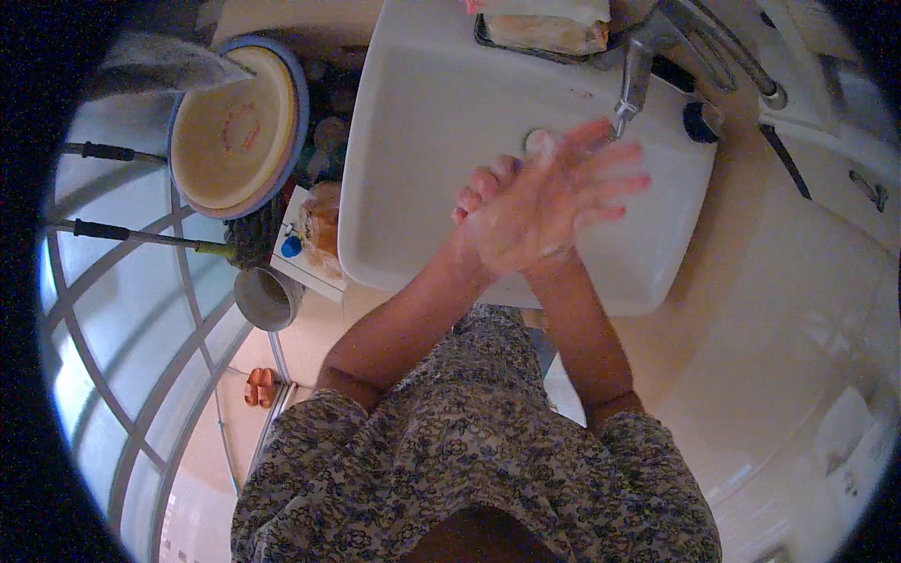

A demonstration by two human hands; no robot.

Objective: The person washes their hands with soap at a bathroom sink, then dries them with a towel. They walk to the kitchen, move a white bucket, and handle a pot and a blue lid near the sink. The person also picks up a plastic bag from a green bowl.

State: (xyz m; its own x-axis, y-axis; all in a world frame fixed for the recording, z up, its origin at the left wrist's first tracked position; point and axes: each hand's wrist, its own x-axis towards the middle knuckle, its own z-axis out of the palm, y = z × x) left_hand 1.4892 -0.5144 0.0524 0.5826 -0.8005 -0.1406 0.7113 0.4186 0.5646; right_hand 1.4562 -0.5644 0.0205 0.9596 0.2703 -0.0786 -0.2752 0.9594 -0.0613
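Over the white ceramic washbasin point(415, 141) my two hands are pressed together, blurred by motion. My left hand point(524, 218) lies on top, its fingers spread toward the upper right, close below the spout of the metal tap point(635, 84). Beneath it is my right hand point(484, 186), mostly hidden; its bent fingertips show past the left hand's edge. White lather point(540, 143) shows on the hands. Whether anything lies between the palms is hidden, and I cannot tell if water runs.
A dark soap tray point(493, 39) holds a pale block at the basin's back. A dark round-ended object point(700, 122) sits on the right rim. Leftward are stacked plastic basins point(236, 134), a grey bucket point(264, 299), long handles point(105, 231) and a white cabinet point(310, 274). Orange slippers point(259, 387) lie on the floor.
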